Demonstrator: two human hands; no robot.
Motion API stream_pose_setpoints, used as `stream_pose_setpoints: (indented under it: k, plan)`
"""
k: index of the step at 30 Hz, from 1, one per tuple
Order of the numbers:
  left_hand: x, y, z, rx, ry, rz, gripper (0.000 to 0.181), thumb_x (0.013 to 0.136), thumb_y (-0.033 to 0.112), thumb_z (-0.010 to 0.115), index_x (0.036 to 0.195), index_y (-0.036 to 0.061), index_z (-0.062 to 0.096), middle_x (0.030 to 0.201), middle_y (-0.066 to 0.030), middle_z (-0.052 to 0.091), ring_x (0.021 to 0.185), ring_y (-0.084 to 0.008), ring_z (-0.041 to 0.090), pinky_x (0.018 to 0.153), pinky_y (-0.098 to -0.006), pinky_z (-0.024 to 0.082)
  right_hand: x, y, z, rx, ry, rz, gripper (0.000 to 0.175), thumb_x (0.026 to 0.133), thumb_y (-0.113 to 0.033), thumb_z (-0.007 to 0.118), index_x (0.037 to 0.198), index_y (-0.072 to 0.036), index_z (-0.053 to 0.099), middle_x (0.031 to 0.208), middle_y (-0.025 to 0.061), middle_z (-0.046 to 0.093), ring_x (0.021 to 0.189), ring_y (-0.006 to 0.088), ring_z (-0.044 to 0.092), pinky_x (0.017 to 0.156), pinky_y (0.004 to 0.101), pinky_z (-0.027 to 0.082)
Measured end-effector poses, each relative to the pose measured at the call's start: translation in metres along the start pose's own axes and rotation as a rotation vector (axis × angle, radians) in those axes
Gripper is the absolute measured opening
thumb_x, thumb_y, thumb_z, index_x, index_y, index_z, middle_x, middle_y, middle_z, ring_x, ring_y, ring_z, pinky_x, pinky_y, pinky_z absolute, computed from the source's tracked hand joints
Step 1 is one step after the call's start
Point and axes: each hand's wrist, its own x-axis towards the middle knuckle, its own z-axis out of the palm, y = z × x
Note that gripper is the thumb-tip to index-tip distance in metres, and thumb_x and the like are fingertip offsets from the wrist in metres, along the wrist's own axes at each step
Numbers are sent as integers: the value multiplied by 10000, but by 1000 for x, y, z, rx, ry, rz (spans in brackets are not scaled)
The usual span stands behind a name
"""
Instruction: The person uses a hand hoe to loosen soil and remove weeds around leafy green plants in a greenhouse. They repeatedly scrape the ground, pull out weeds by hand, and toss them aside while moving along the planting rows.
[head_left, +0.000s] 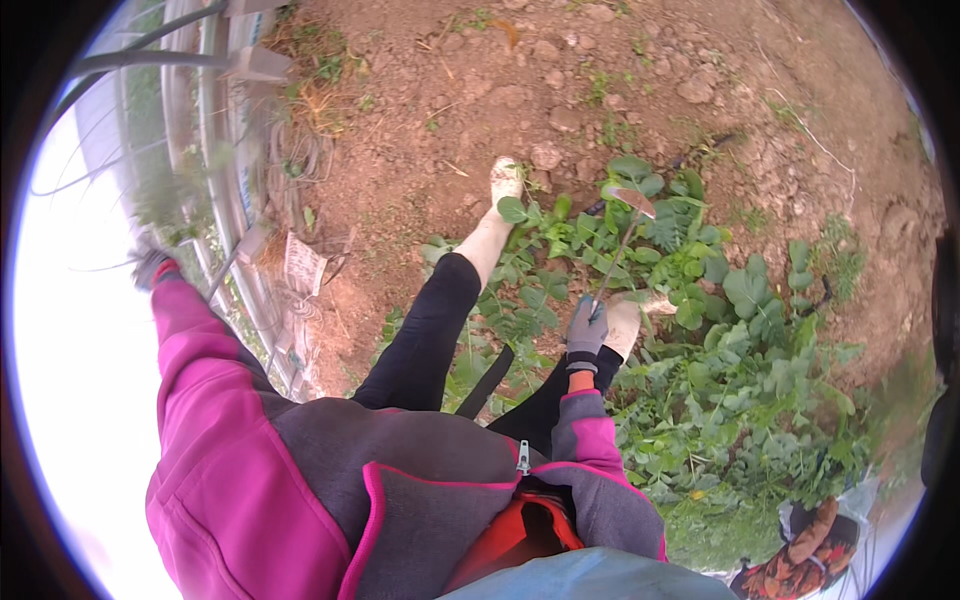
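My left hand (155, 264), in a grey glove with a red cuff, is stretched out to the far left. It is blurred, as is a clump of green leaves (172, 199) just above it; whether they touch is unclear. A grey glove also covers my right hand (587, 326), closed around the handle of a small hand hoe (620, 251). The rusty hoe blade (634, 201) lies over broad-leaved green plants (667, 255), beyond my right foot. Both feet, in pale, soil-stained boots (484, 240), stand among the plants.
Metal rails and bent pipes (217, 150) run along the left, beside coiled cord (300, 154) and a pale block-like object (304, 264). Reddish soil (450, 97) with clods lies ahead. Dense plants (720, 405) spread to the right. Orange-and-black patterned cloth (795, 574) shows at lower right.
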Motion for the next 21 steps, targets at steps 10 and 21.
stream_pose_setpoints:
  k: [10, 21]
  plan:
    - [-64, 137, 172, 472, -357, 290, 446, 845, 365, 473, 1280, 272, 504, 1364, -67, 471, 1268, -219, 440, 1039, -346, 378, -10, -5, -10, 69, -19, 83, 146, 922, -187, 539, 839, -67, 542, 621, -42, 491, 501, 54, 436, 444, 234, 357]
    - [-275, 514, 258, 215, -196, 1426, 394, 880, 112, 428, 1243, 251, 492, 1203, -55, 527, 990, -244, 604, 765, -379, 524, 8, 1, -11, 91, 50, 68, 196, 885, -210, 566, 865, -15, 567, 643, 63, 584, 577, 154, 564, 536, 315, 438]
